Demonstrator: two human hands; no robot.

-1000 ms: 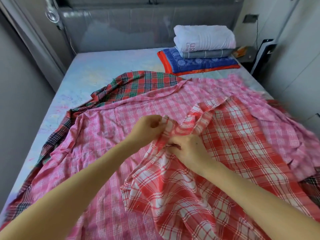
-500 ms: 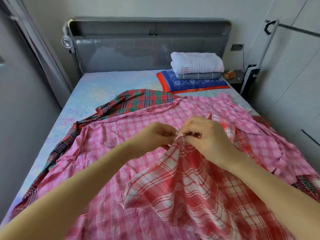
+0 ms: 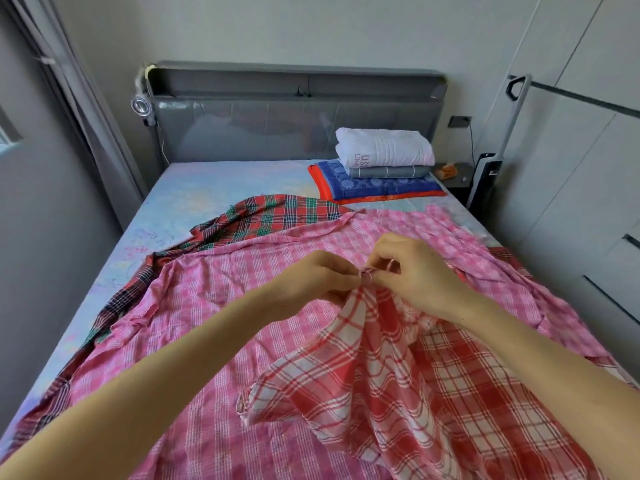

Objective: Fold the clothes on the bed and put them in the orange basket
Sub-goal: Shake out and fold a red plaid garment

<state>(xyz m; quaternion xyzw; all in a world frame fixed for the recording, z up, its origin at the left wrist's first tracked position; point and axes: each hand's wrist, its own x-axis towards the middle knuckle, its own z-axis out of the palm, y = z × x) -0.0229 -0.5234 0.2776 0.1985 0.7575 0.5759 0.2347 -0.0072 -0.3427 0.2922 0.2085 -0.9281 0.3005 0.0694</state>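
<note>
A red-and-white checked cloth [image 3: 398, 372] is lifted off the bed by one bunched corner. My left hand [image 3: 315, 280] and my right hand [image 3: 415, 271] both pinch that corner, fingertips close together at the middle of the view. The cloth hangs down from them towards me. Beneath it lies a wide pink checked cloth [image 3: 221, 306], spread over most of the bed [image 3: 194, 188]. A dark red-and-green tartan cloth [image 3: 277, 216] lies under the pink one and shows at its far and left edges. No orange basket is in view.
A folded pile at the bed's far right holds a white towel [image 3: 384, 152], a grey cloth [image 3: 388, 172] and a blue orange-edged cloth [image 3: 377, 187]. The grey headboard [image 3: 294, 112] stands behind. White wardrobe doors [image 3: 581, 188] line the right; a curtain [image 3: 79, 109] hangs left.
Both hands have lifted the red-and-white cloth's corner up off the bed and now pinch it together; my view has tilted up, showing the headboard and wall.
</note>
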